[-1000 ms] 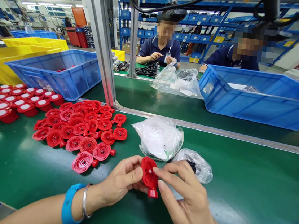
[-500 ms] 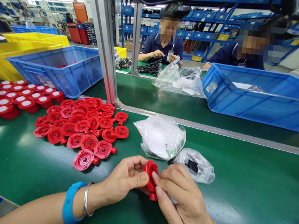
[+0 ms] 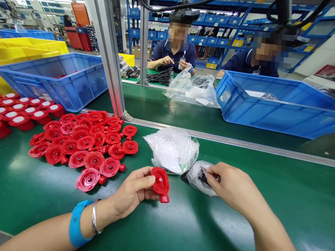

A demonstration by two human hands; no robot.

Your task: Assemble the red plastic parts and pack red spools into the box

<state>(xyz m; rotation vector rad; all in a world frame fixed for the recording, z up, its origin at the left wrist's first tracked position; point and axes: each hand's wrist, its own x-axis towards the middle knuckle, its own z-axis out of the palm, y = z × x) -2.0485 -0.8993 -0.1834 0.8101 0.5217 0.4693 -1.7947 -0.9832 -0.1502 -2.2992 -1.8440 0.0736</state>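
Note:
My left hand [image 3: 135, 188] grips a red round plastic part [image 3: 161, 181] by its edge, its hollow side showing and its short spout pointing down. My right hand [image 3: 227, 181] reaches into a small clear bag [image 3: 197, 177] of black pieces; its fingertips are pressed together at the bag's opening, and what they pinch is hidden. Just behind lies a larger clear bag [image 3: 172, 150] of white pieces. Left of my hands, several similar red parts [image 3: 86, 142] lie in a loose group on the green table [image 3: 129, 235].
Red parts with white discs [image 3: 21, 120] stand at the far left. Behind are a blue bin [image 3: 77, 86], yellow bins [image 3: 14, 55], a metal post [image 3: 107, 44] and another blue bin [image 3: 266, 113]. Two people [image 3: 174, 53] sit across the bench, near a plastic bag [image 3: 194, 90].
My right hand has left the red part and moved right and forward to the small bag. The red part, still in my left hand, is turned to show its inside. The view has shifted slightly.

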